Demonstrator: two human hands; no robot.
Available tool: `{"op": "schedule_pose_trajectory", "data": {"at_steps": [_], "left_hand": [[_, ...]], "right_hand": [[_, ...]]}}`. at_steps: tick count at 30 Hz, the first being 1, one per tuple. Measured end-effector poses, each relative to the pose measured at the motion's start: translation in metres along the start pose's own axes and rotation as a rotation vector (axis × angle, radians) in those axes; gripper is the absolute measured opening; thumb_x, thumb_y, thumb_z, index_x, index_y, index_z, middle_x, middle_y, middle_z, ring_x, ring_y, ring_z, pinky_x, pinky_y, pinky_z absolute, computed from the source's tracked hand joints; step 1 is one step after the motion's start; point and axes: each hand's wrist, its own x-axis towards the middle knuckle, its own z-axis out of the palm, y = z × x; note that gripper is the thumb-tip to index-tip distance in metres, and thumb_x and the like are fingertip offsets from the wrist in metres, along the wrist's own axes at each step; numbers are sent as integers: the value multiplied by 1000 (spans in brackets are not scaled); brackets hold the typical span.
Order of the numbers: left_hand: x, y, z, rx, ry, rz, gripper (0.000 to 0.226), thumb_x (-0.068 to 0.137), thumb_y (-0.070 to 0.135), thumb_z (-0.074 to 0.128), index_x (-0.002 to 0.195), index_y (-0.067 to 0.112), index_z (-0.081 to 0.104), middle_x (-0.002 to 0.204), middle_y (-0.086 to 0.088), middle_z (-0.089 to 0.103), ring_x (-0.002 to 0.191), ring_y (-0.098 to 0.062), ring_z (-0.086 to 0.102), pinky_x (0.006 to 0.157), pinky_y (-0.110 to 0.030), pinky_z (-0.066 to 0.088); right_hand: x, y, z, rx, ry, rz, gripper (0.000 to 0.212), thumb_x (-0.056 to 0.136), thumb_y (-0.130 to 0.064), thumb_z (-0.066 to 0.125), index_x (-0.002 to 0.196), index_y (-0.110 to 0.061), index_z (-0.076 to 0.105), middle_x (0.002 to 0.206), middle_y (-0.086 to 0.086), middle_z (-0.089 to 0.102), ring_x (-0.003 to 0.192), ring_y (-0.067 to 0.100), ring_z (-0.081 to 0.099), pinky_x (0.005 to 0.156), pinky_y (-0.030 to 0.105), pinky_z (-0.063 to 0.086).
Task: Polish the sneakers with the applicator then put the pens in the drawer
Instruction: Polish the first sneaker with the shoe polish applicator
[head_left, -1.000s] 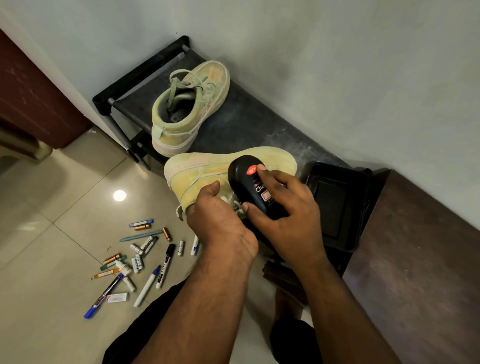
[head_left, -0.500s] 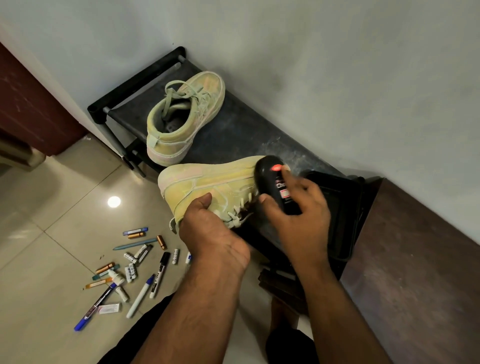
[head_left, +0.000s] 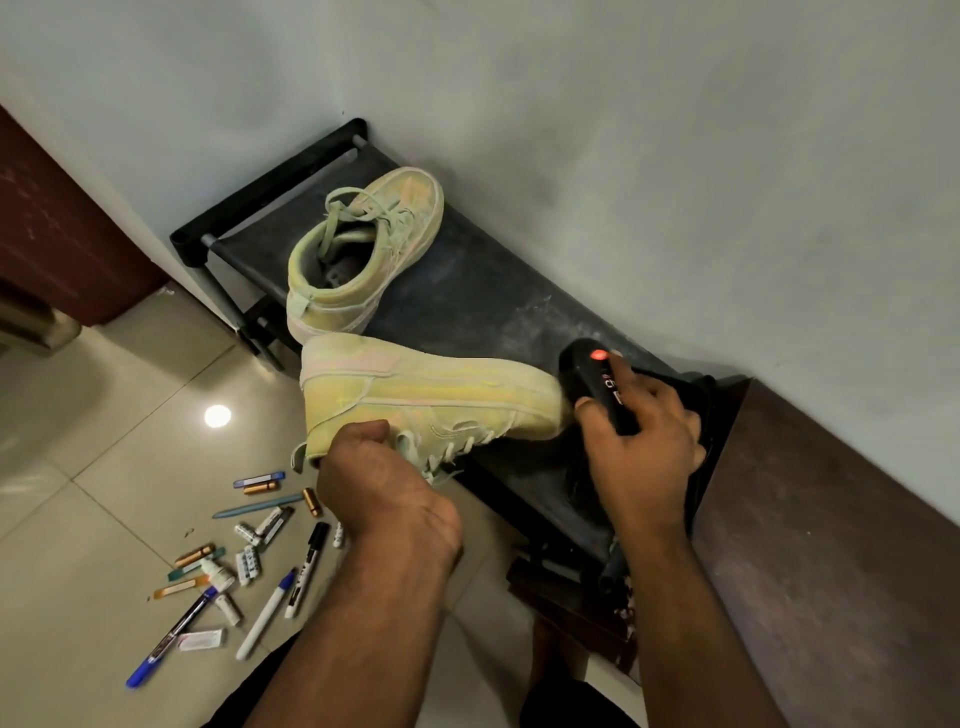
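A pale yellow-green sneaker (head_left: 426, 395) lies on its side at the front edge of a black shoe rack (head_left: 498, 306). My left hand (head_left: 384, 483) grips it by the ankle opening near the laces. My right hand (head_left: 639, 441) holds a black polish applicator (head_left: 592, 374) with a red dot, its end against the sneaker's toe. A second matching sneaker (head_left: 363, 254) stands upright farther back on the rack. Several pens and markers (head_left: 249, 561) lie scattered on the tiled floor at lower left.
A black tray (head_left: 701, 395) sits on the rack under my right hand. A dark brown wooden cabinet top (head_left: 831, 545) fills the lower right. A grey wall runs behind the rack. A dark red door (head_left: 62, 228) stands at left. My legs show at the bottom.
My right hand has slid the applicator along the sneaker from its middle to the toe end. My left hand kept its hold on the sneaker. The camera view shifted slightly.
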Motion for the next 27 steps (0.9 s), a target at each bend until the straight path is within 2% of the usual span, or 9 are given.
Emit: {"op": "schedule_pose_trajectory", "data": {"at_steps": [2,4,7,10,13,19,21,24,27], "left_hand": [[1,0,1,0,-6,12,26,47,15,58,70,18,69,88,-1,68,100,-35,69,92,-52,53],[1,-1,2,-11,7,34,26,47,13,58,70,16,69,88,-2,67,94,-34,69,91,-52,54],[2,-3,2,-25,15,24,37,46,12,58,81,15,69,91,-6,67,94,-37,70,90,-55,53],[1,-2,1,-4,-18,-1,27,48,13,57,74,18,63,86,-2,63,82,-29,66,86,-46,54],[0,-4,2,14,-28,1,24,48,14,57,72,18,61,84,-1,61,79,-25,62,78,-40,53],[1,-12,2,4,-30,38,31,48,13,59,77,16,68,92,-8,69,92,-36,69,85,-50,56],[4,-12,2,-1,-41,25,31,47,14,58,77,18,66,90,-4,65,87,-30,67,81,-42,53],[3,-10,2,5,-47,48,25,50,12,58,73,18,66,86,0,65,82,-26,65,77,-40,53],[-3,-6,7,1,-49,99,13,64,6,57,66,19,61,74,3,61,73,-21,60,67,-30,51]], "right_hand": [[-4,-5,0,35,20,-11,60,72,-48,56,131,-37,57,124,-4,57,113,20,43,92,35,26],[-18,-25,7,66,-11,-146,59,71,-50,58,129,-36,59,122,-4,58,108,21,47,91,39,33],[-29,-38,15,-3,-52,-336,56,72,-49,57,126,-34,62,120,-5,59,103,20,48,86,36,31],[-16,-24,6,-74,19,-214,58,72,-52,53,127,-36,61,121,-3,58,106,21,47,87,34,25],[-12,-13,-1,-60,67,-91,58,71,-49,55,127,-34,61,121,-1,57,108,27,47,88,35,24],[-32,-39,16,-49,-6,-339,56,72,-49,57,125,-30,64,117,-1,59,99,20,47,84,34,32],[-23,-31,11,-88,16,-276,58,73,-53,54,127,-32,62,118,-1,58,100,18,45,84,33,28],[-10,-12,0,-101,52,-140,61,72,-55,49,127,-33,61,120,1,58,105,25,47,88,34,25],[-14,-18,2,-61,34,-206,59,72,-51,52,126,-30,63,118,1,59,103,27,48,86,35,29]]}}
